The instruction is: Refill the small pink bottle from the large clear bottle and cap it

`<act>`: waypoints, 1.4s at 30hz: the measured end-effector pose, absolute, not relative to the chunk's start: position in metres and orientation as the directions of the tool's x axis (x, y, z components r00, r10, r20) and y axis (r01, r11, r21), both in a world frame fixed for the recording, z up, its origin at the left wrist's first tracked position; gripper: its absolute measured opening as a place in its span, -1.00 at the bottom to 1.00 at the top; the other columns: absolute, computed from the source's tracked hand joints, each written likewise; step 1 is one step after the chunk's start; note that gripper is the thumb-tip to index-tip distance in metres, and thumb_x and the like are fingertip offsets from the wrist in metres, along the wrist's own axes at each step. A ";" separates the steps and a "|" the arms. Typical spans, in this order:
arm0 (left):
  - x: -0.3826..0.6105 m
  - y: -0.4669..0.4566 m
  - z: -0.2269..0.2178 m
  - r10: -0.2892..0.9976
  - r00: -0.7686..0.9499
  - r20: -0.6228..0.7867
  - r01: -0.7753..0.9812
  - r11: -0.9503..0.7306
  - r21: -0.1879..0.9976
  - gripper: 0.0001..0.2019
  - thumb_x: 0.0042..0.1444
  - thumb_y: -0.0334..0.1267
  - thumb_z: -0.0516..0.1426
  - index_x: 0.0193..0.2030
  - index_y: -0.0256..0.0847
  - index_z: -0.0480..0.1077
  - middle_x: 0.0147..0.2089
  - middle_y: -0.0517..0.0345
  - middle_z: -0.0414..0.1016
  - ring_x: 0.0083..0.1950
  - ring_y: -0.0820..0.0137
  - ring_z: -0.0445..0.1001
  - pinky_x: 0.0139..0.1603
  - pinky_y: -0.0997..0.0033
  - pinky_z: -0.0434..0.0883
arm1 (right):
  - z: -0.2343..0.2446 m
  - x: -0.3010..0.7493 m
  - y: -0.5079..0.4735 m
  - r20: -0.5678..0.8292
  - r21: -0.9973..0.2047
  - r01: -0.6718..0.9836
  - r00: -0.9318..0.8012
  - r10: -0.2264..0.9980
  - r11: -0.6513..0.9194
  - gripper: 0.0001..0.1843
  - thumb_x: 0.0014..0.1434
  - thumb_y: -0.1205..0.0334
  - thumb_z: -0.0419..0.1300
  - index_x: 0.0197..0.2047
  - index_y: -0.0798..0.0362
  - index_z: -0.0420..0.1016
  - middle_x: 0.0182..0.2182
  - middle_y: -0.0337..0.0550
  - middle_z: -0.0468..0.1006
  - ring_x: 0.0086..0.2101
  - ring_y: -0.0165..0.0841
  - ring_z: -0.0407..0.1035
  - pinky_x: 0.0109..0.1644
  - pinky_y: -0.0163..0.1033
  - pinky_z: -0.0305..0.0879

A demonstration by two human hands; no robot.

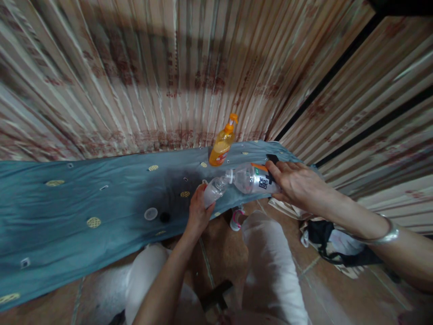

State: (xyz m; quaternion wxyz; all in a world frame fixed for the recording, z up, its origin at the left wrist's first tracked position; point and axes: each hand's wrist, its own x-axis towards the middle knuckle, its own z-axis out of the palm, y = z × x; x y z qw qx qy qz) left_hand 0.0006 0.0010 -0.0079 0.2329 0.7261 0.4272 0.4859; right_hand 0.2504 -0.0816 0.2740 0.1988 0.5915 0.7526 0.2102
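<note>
My left hand (199, 203) is closed around a small clear plastic bottle (214, 191), tilted with its mouth up and to the right. My right hand (291, 179) grips a larger clear plastic bottle (244, 178) with a silver, orange and black label. That bottle lies nearly sideways, its neck meeting the mouth of the small one. Whether liquid is flowing between them I cannot tell. Just behind stands a pump bottle (221, 148) of orange liquid, upright on the blue cloth. To the left of my left hand lie a pale round lid (150, 214) and a small black cap (164, 217).
A blue patterned cloth (122, 180) covers the long narrow surface before me. Behind it hangs a pleated curtain (142, 90), with dark metal bars (324, 85) at the right. Below, bags and cloth items (338, 243) lie on the tiled floor (216, 253).
</note>
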 end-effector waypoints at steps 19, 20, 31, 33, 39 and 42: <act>-0.002 0.001 -0.003 0.840 0.190 0.509 0.388 -0.540 0.747 -0.32 0.24 -0.35 0.34 0.48 -0.07 0.32 0.42 -0.15 0.62 0.41 0.01 0.66 0.44 -0.06 0.61 | 0.272 0.248 -0.081 -0.041 0.558 0.807 -0.205 0.978 0.193 -0.23 0.22 0.17 0.49 0.40 0.27 0.44 -0.01 0.24 0.73 -0.04 0.03 0.63 0.06 -0.06 0.38; -0.002 0.001 -0.003 0.838 0.194 0.509 0.386 -0.543 0.746 -0.32 0.25 -0.35 0.35 0.49 -0.07 0.32 0.42 -0.15 0.62 0.41 0.01 0.66 0.45 -0.05 0.61 | 0.272 0.248 -0.081 -0.041 0.563 0.804 -0.205 0.978 0.193 -0.23 0.21 0.17 0.49 0.40 0.27 0.44 -0.01 0.25 0.73 -0.04 0.03 0.63 0.06 -0.06 0.38; 0.000 0.002 -0.007 0.829 0.178 0.530 0.387 -0.554 0.737 -0.31 0.25 -0.37 0.34 0.50 -0.08 0.30 0.45 -0.14 0.60 0.43 0.03 0.65 0.45 -0.03 0.61 | 0.272 0.247 -0.081 -0.043 0.567 0.803 -0.190 0.981 0.180 -0.20 0.21 0.16 0.51 0.43 0.28 0.45 0.01 0.26 0.74 -0.01 0.04 0.64 0.10 -0.05 0.41; 0.000 0.001 -0.006 0.830 0.180 0.527 0.391 -0.552 0.736 -0.30 0.25 -0.36 0.34 0.50 -0.06 0.29 0.45 -0.12 0.60 0.43 0.03 0.65 0.45 -0.03 0.61 | 0.272 0.247 -0.080 -0.044 0.568 0.804 -0.181 0.982 0.174 -0.21 0.21 0.16 0.51 0.42 0.27 0.46 -0.01 0.25 0.74 -0.01 0.04 0.65 0.10 -0.05 0.41; 0.000 0.002 -0.007 0.821 0.173 0.543 0.393 -0.564 0.726 -0.29 0.24 -0.38 0.35 0.50 -0.05 0.29 0.43 -0.14 0.62 0.42 0.02 0.66 0.44 -0.02 0.62 | 0.273 0.246 -0.081 -0.040 0.564 0.808 -0.183 0.982 0.173 -0.21 0.23 0.16 0.52 0.42 0.29 0.46 0.04 0.30 0.73 0.00 0.04 0.65 0.09 -0.04 0.43; 0.001 0.003 -0.009 0.814 0.165 0.557 0.393 -0.573 0.720 -0.29 0.24 -0.37 0.34 0.50 -0.06 0.29 0.42 -0.14 0.63 0.40 0.02 0.67 0.42 -0.03 0.63 | 0.273 0.247 -0.081 -0.045 0.582 0.793 -0.192 0.980 0.182 -0.24 0.23 0.15 0.52 0.40 0.27 0.48 0.03 0.28 0.74 -0.02 0.03 0.66 0.08 -0.05 0.43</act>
